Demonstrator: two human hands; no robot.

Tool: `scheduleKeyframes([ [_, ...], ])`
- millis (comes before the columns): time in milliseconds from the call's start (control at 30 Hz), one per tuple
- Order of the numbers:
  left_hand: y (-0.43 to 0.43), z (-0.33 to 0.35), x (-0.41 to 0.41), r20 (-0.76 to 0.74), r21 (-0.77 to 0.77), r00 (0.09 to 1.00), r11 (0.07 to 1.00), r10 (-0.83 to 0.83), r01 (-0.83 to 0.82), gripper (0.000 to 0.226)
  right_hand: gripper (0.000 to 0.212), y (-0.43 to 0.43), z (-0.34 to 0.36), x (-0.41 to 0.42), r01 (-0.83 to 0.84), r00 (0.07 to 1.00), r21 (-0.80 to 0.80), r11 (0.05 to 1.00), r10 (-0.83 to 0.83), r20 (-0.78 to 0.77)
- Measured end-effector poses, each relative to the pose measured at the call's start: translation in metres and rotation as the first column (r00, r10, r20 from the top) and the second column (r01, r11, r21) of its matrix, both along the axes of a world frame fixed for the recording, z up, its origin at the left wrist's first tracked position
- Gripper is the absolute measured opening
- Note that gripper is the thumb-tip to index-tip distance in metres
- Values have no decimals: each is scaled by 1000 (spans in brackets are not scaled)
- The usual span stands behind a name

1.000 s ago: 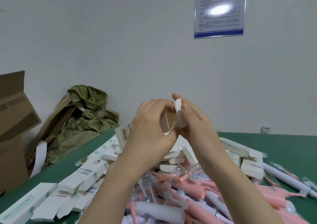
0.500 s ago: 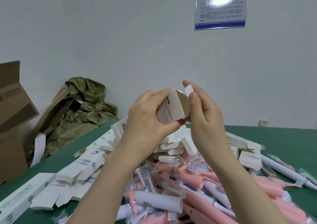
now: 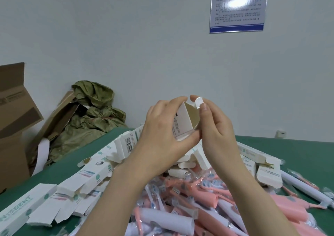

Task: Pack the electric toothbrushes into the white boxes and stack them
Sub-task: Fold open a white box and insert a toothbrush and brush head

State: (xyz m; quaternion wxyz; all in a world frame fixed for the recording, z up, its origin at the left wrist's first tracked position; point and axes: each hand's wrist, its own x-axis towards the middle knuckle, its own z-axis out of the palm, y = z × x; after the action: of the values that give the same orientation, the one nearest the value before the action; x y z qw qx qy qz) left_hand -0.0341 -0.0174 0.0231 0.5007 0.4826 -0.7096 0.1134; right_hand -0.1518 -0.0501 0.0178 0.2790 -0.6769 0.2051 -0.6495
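Observation:
I hold a small white box (image 3: 182,121) up in front of me, its open end facing right and showing a brown inside. My left hand (image 3: 162,134) grips the box body, fingers over the top and thumb underneath. My right hand (image 3: 215,127) pinches the box's white end flap (image 3: 198,103) between thumb and fingertips. Below lies a heap of pink and white electric toothbrushes (image 3: 198,205) in clear wrappers. More flat and folded white boxes (image 3: 86,179) are spread on the green table (image 3: 298,151) to the left and behind.
A brown cardboard carton (image 3: 12,120) stands at the far left, beside a crumpled olive-green sack (image 3: 90,116) against the wall. A blue-edged notice (image 3: 237,6) hangs on the wall. White boxes (image 3: 267,174) also lie at the right of the heap.
The box has turned so its open end faces right. My right fingers have moved from the box's front to its end flap, and both hands sit a little higher.

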Motion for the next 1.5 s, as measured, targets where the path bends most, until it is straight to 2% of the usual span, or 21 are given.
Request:
scheduleKeyframes([
  [200,3,0,-8,-163,-144,986,989,-47,23,37,29,10,3,1,-124,992,15,992,124,22],
  [333,7,2,-16,-110,-118,993,993,-32,19,28,26,11,1,1,-35,998,12,999,35,43],
  [367,8,3,-13,-59,-67,997,997,-52,48,29,26,10,0,0,7,999,27,1000,-9,49],
  [433,9,4,-5,75,48,992,994,-100,97,47,26,10,-1,-2,62,997,67,996,-65,50],
  [500,9,5,1,85,56,992,994,-95,90,68,27,9,-2,-3,60,998,74,995,-63,30],
  [533,9,5,1,30,31,996,997,-78,77,71,27,10,-2,-4,59,998,53,997,-59,11],
  [600,10,7,-3,-29,-46,998,998,-52,50,60,27,10,-2,-4,88,995,-25,996,-90,-51],
  [700,14,11,-5,5,-108,1000,994,-20,21,47,33,8,-2,-6,157,978,-106,982,-170,-122],
  [800,17,11,-7,35,-118,999,993,-19,23,40,36,6,-3,-7,200,967,-142,970,-218,-130],
  [933,16,10,-11,64,-174,997,985,30,-18,37,39,7,-5,-3,112,987,-96,989,-122,-107],
  [1067,15,9,-14,36,-212,999,977,37,-29,28,46,10,-6,2,282,918,-295,913,-346,-193],
  [1133,14,8,-16,11,-213,999,977,34,-31,24,50,10,-7,2,300,896,-350,887,-388,-216],
  [1167,14,8,-16,5,-209,1000,978,23,-22,24,51,10,-7,1,274,904,-337,901,-361,-229],
  [1233,17,11,-14,-19,-203,1000,979,-5,1,29,51,10,-4,-1,113,971,-179,977,-146,-189],
  [1300,23,15,-8,-119,-250,992,968,-38,7,41,40,11,1,-5,-125,990,33,992,123,68],
  [1333,26,19,-3,-213,-293,972,956,-97,31,45,31,8,2,-7,-194,967,116,974,170,189],
  [1367,29,22,1,-314,-343,927,935,-205,91,47,24,6,3,-10,-195,965,196,961,152,216],
  [1433,35,26,11,-452,-455,751,849,-481,269,46,22,0,1,-17,-45,999,356,933,49,-3],
  [1467,38,26,15,-485,-502,644,791,-592,350,46,27,-3,-1,-20,4,991,427,904,54,-123],
  [1500,40,24,18,-514,-532,550,747,-659,398,47,36,-4,-2,-22,-1,978,509,861,108,-180],
])
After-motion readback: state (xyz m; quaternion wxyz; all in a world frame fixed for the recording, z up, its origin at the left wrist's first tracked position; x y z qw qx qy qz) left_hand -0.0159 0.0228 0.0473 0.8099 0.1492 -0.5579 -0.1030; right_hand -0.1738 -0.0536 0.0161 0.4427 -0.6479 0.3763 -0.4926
